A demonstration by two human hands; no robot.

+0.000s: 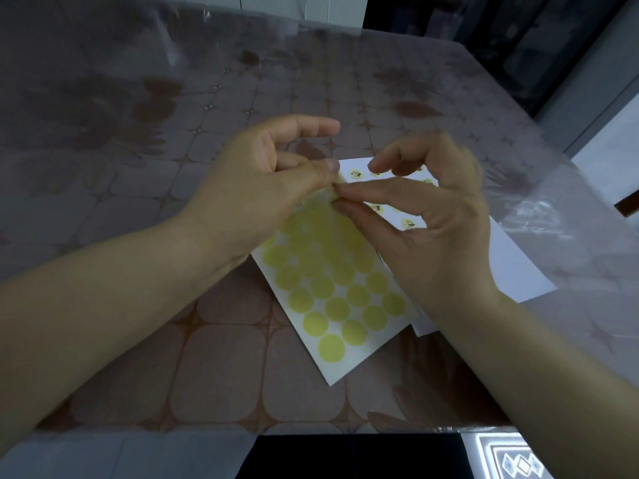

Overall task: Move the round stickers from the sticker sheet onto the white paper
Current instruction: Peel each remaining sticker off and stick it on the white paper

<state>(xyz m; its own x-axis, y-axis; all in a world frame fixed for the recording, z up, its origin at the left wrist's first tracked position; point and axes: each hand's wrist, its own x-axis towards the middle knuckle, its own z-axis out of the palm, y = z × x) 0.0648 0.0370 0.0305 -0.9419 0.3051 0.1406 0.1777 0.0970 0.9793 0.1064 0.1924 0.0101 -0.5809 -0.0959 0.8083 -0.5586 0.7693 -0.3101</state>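
Note:
A sticker sheet (340, 326) with several round yellow stickers lies tilted on the table, its near corner pointing toward me. My left hand (266, 188) pinches the sheet's lifted far end between thumb and fingers. My right hand (425, 216) pinches at the same spot with thumb and forefinger, fingertips meeting those of the left hand; whether a sticker is between them is hidden. Behind and to the right lies the white paper (518, 267), with several round yellow stickers (356, 173) stuck on it, partly covered by my right hand.
The table (138, 202) wears a brownish patterned cloth under clear plastic film. Its right edge runs diagonally past the white paper, and its near edge lies below my forearms. A patterned floor tile (511, 458) shows at the bottom right.

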